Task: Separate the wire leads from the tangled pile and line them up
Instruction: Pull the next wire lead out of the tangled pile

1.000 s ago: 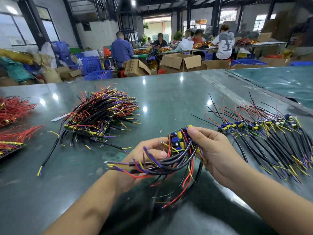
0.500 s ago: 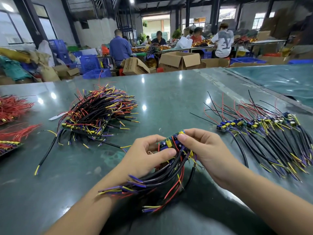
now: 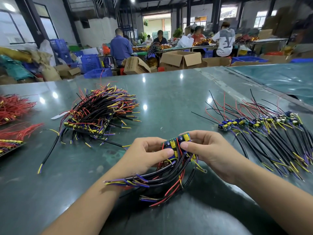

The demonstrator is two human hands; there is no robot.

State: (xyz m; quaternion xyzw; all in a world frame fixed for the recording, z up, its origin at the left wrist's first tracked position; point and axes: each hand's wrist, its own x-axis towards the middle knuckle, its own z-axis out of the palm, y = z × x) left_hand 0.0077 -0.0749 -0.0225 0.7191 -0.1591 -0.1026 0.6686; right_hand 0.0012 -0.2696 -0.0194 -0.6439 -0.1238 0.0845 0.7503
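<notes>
Both hands hold a small strip of circuit boards (image 3: 176,143) with yellow capacitors, just above the green table's near edge. My left hand (image 3: 145,155) pinches its left part, thumb on top. My right hand (image 3: 208,151) pinches its right part. The black, red, purple and yellow wire leads (image 3: 157,180) of the strip hang down and to the left, over my left wrist. The tangled pile (image 3: 100,114) of wired boards lies at the middle left. A lined-up row of boards with leads (image 3: 264,126) stretches along the right.
Red wire bundles (image 3: 13,107) and another strip lie at the far left edge of the green table (image 3: 169,99). A loose black lead (image 3: 49,151) lies in front of the pile. Cardboard boxes, blue crates and several seated people are beyond the table.
Both hands have lowered the board strip toward the table's near edge and turned it, so the capacitors now face up. The leads swung lower and left.
</notes>
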